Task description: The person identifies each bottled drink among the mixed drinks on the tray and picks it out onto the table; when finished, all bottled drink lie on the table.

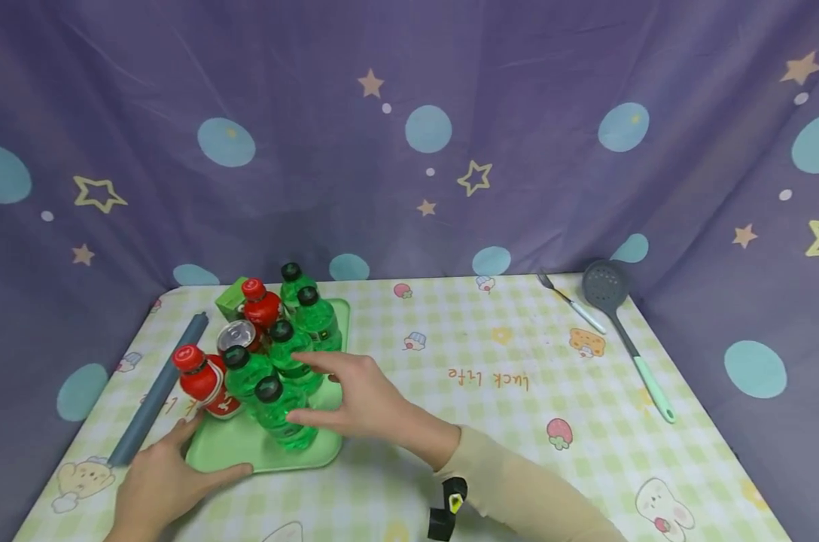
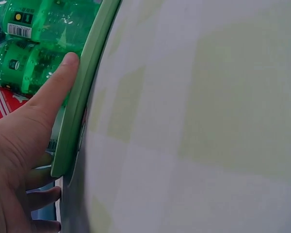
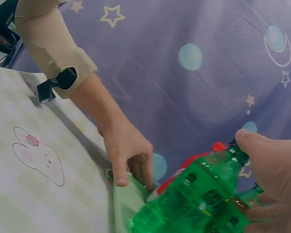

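Note:
A light green tray (image 1: 263, 455) stands at the left of the table, crowded with several green soda bottles (image 1: 284, 410) with black caps. Two small red bottles (image 1: 209, 384), a can (image 1: 239, 335) and a green box (image 1: 232, 301) stand among them. My left hand (image 1: 159, 482) holds the tray's near-left corner, thumb along the front rim and fingers at the left side. Beside the front green bottles, my right hand (image 1: 365, 395) has thumb and index finger spread apart. In the right wrist view its thumb overlaps the cap of a green bottle (image 3: 184, 194).
A blue-grey rod (image 1: 159, 391) lies along the tray's left side. On the right are a fork (image 1: 572, 302) and a grey slotted skimmer (image 1: 606, 286) with a mint handle. A purple curtain (image 1: 409, 211) hangs behind the checked tablecloth (image 1: 464, 436).

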`<state>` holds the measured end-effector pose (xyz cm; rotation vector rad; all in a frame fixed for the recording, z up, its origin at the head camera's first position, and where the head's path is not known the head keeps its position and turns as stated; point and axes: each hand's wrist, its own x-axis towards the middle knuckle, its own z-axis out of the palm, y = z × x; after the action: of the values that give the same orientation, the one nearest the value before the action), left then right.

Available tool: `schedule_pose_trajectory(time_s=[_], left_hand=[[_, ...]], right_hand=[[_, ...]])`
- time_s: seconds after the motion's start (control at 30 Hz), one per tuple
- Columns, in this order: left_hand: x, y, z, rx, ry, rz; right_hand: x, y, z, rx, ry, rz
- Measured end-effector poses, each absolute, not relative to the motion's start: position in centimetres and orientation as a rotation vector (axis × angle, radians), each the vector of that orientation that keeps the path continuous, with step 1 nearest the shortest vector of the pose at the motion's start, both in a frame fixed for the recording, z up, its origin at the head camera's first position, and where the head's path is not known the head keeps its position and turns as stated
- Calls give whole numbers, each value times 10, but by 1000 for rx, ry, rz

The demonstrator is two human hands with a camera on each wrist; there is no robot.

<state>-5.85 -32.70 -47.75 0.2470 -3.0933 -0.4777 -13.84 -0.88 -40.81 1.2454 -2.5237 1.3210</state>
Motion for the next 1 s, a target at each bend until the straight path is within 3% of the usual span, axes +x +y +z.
schedule_pose_trajectory(time_s=[0.43,1.0], left_hand=[[-58,-327,-476,219,-3100,-468],[-56,-328,-474,180,-3050,-483]], right_hand=[[-132,-34,-429,1250,-2545,1098],[-139,-34,-438,1330,-2607,1135]])
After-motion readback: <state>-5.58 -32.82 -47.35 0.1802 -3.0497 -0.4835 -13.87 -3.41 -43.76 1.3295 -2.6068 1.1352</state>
